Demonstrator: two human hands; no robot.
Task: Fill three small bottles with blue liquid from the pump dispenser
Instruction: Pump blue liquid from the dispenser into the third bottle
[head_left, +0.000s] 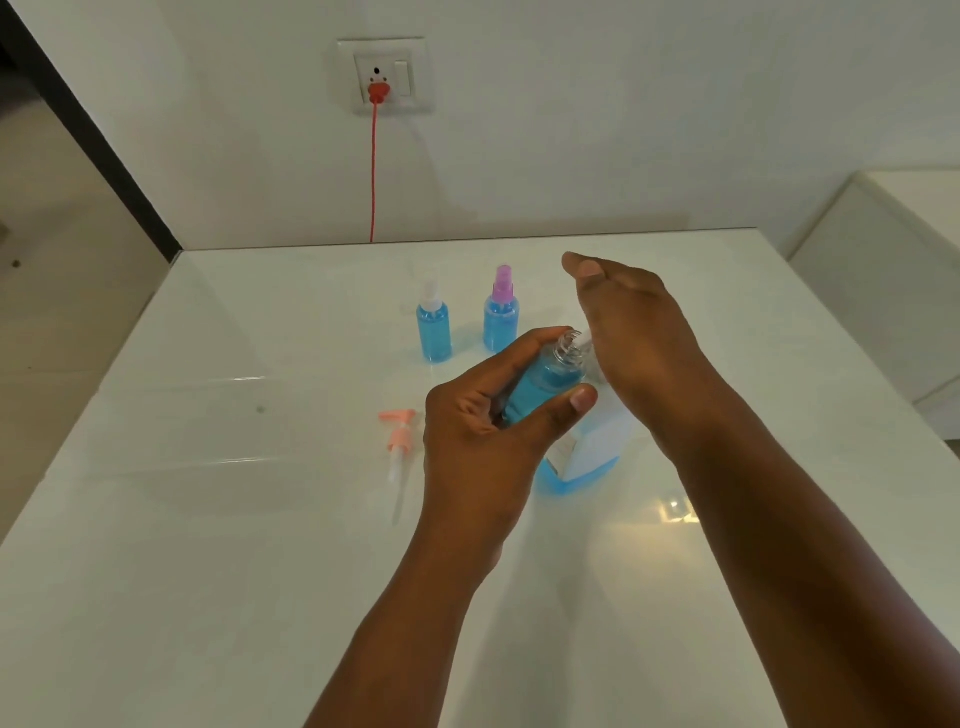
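One small bottle (545, 382) is in your left hand (483, 431), and it looks like the last of the three to finish. Your fingers and thumb curl round its blue body, so that grip is holding it tight. It leans, with its long side going up and to the right, and its open clear neck sticks out past your thumb.

Your right hand (634, 332) is the nearer one to that neck. It sits just beside it on the right and partly over it. A small white piece shows at the neck, but you cannot tell what this hand holds, because its fingers are hidden.

I think the next move is putting the spray top on, so keep the neck steady.

Just under your grip stands the big dispenser bottle (587, 457) on the table (208, 571). Its pink pump (399, 447) lies to the left. Beyond your grip stand two filled bottles, one with a white top (434, 327) and one with a purple top (501, 317).
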